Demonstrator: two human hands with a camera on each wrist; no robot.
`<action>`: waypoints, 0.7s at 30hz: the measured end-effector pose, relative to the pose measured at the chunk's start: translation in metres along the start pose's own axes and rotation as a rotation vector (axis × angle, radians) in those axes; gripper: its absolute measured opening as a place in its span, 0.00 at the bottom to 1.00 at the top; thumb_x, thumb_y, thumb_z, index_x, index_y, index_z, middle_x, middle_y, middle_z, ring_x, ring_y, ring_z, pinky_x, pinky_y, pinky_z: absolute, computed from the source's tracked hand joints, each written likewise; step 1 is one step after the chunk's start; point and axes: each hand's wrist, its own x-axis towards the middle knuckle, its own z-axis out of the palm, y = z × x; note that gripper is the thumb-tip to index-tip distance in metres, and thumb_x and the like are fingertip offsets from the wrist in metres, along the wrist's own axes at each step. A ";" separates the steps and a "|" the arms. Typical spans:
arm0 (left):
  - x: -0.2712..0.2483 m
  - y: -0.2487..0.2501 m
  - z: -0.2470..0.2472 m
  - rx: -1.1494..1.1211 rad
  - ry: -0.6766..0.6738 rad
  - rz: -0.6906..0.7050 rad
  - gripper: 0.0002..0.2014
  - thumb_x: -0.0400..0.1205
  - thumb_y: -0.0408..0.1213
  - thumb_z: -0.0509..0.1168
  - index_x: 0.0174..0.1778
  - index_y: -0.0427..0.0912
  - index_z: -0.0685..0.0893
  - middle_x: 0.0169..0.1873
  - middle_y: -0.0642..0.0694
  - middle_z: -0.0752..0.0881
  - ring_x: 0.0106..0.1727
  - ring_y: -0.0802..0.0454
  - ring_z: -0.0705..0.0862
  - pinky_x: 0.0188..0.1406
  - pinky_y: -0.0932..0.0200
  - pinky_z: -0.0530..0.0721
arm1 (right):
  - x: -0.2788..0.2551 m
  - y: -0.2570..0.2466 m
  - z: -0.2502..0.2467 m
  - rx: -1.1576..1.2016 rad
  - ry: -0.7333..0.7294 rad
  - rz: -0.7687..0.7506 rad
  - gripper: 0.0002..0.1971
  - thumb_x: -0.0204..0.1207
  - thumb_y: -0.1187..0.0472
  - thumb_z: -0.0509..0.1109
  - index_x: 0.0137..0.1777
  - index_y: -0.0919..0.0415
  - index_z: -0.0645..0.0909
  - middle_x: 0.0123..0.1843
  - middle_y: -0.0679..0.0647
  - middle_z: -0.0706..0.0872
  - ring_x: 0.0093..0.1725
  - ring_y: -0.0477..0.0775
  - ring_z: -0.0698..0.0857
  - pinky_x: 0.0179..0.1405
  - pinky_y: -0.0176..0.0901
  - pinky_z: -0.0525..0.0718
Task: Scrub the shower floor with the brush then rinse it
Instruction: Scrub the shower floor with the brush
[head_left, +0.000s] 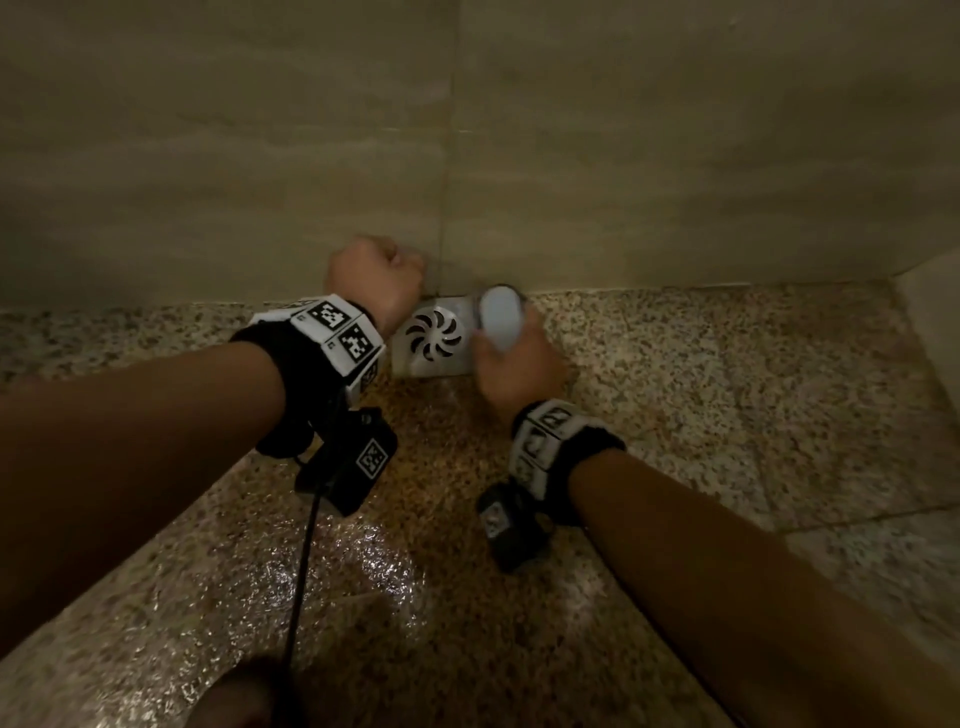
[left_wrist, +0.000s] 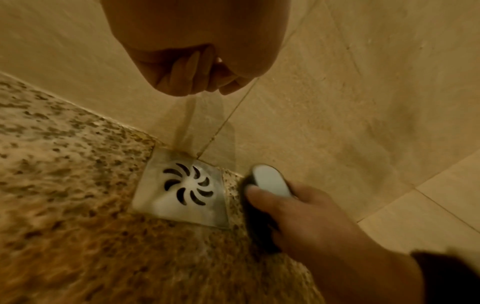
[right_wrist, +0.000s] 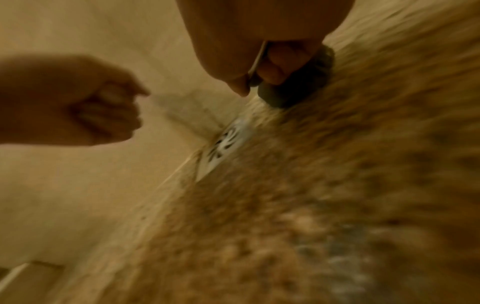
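Note:
My right hand (head_left: 514, 364) grips a scrub brush (head_left: 500, 316) with a white top and dark bristles. The brush (left_wrist: 270, 183) sits bristles-down on the speckled granite shower floor (head_left: 467, 519), just right of the square metal drain (head_left: 434, 338), close to the wall. In the blurred right wrist view the dark bristles (right_wrist: 298, 86) press against the floor below my fingers. My left hand (head_left: 374, 280) is curled into a fist that holds nothing; it hovers by the beige wall above and left of the drain (left_wrist: 182, 189). The fist (left_wrist: 192, 78) shows curled fingers.
Beige tiled walls (head_left: 623, 156) meet at a grout line right behind the drain. The floor is wet and shiny nearer to me (head_left: 363, 571). A raised pale edge (head_left: 930, 312) stands at the far right. A black cable (head_left: 304, 561) hangs from my left wrist.

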 end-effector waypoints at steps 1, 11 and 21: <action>-0.001 0.003 0.001 -0.009 -0.006 -0.004 0.22 0.80 0.38 0.60 0.21 0.40 0.62 0.19 0.44 0.64 0.26 0.44 0.64 0.25 0.53 0.59 | 0.004 -0.012 0.009 0.045 -0.093 0.007 0.35 0.79 0.45 0.69 0.82 0.57 0.62 0.71 0.60 0.79 0.66 0.64 0.80 0.60 0.51 0.80; -0.001 0.011 0.013 -0.012 -0.042 0.087 0.23 0.81 0.39 0.61 0.21 0.42 0.60 0.20 0.44 0.61 0.22 0.50 0.62 0.20 0.59 0.61 | 0.029 0.072 -0.100 0.170 0.330 0.228 0.31 0.72 0.43 0.74 0.73 0.55 0.75 0.69 0.58 0.82 0.65 0.62 0.81 0.64 0.50 0.79; -0.001 0.023 0.026 -0.024 -0.076 0.048 0.23 0.80 0.38 0.61 0.20 0.40 0.62 0.19 0.42 0.63 0.27 0.42 0.65 0.24 0.53 0.58 | 0.009 -0.008 -0.001 -0.163 -0.193 -0.176 0.30 0.80 0.47 0.66 0.78 0.58 0.67 0.66 0.59 0.82 0.62 0.64 0.83 0.55 0.48 0.78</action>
